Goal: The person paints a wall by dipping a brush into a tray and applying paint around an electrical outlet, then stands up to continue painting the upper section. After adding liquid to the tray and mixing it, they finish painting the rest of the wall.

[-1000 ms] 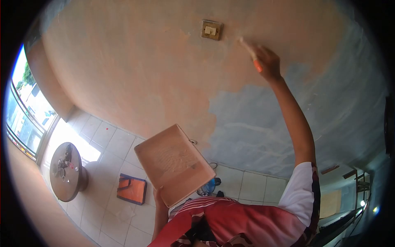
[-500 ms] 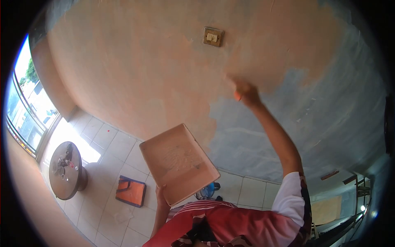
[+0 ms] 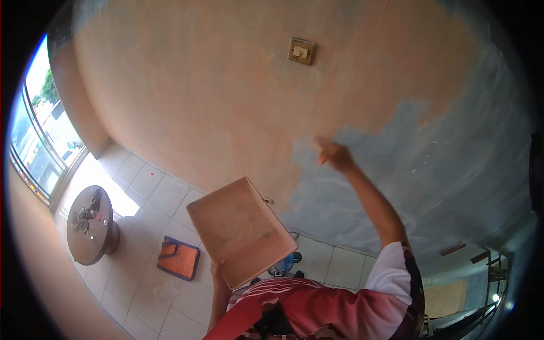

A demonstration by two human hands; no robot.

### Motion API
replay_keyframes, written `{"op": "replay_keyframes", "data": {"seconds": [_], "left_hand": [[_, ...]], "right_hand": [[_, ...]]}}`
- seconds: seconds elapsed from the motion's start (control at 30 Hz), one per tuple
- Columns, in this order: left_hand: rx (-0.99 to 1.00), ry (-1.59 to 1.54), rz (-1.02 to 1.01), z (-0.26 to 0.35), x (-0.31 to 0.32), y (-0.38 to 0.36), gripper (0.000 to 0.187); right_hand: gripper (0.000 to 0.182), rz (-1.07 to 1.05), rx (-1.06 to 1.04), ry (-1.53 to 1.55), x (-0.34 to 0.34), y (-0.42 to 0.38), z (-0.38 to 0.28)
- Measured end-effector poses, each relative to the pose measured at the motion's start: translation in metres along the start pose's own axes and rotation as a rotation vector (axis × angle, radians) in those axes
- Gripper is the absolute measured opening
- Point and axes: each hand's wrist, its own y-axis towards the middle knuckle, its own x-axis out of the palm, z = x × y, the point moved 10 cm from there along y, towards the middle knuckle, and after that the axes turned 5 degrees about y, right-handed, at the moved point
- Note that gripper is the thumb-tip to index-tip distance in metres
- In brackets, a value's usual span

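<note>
A shallow peach-coloured tray (image 3: 241, 226), smeared inside with wet-looking material, is in my left hand (image 3: 220, 276), which grips its lower left corner. My right hand (image 3: 335, 157) is raised against the wall (image 3: 226, 102), its fingers closed round something small and blurred that I cannot make out. Around that hand the wall's peach coating meets a bluish-grey area (image 3: 408, 175). Higher up on the wall sits a switch plate (image 3: 302, 51) with two light rockers.
On the tiled floor (image 3: 164, 195) lie an orange and dark blue bag (image 3: 178, 258) and a round brown table (image 3: 89, 226) with small items. A blue object (image 3: 285, 263) shows beside the tray. A window (image 3: 48, 124) is at left, a wooden rack (image 3: 497, 272) at right.
My right hand has moved down the wall, from the peach area to its border with the grey. The tray has shifted slightly left and down.
</note>
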Motion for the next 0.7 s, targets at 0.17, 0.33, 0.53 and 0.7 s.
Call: {"op": "replay_keyframes", "data": {"seconds": [0.17,0.33,0.53,0.7], "left_hand": [[0.066,0.041,0.007,0.03,0.015,-0.032,0.065],[0.062,0.069,0.052,0.029,0.013,-0.028,0.065],[0.115,0.042,-0.062,0.034,0.042,-0.001,0.065],[0.059,0.035,-0.102,0.04,0.075,-0.004,0.067]], "right_hand": [[0.041,0.362,-0.158,-0.515,-0.181,0.057,-0.012],[0.041,0.197,-0.133,-0.522,-0.097,-0.012,0.031],[0.037,-0.253,0.115,-0.212,-0.027,-0.059,0.008],[0.057,0.068,-0.011,-0.516,-0.169,-0.017,0.038]]}}
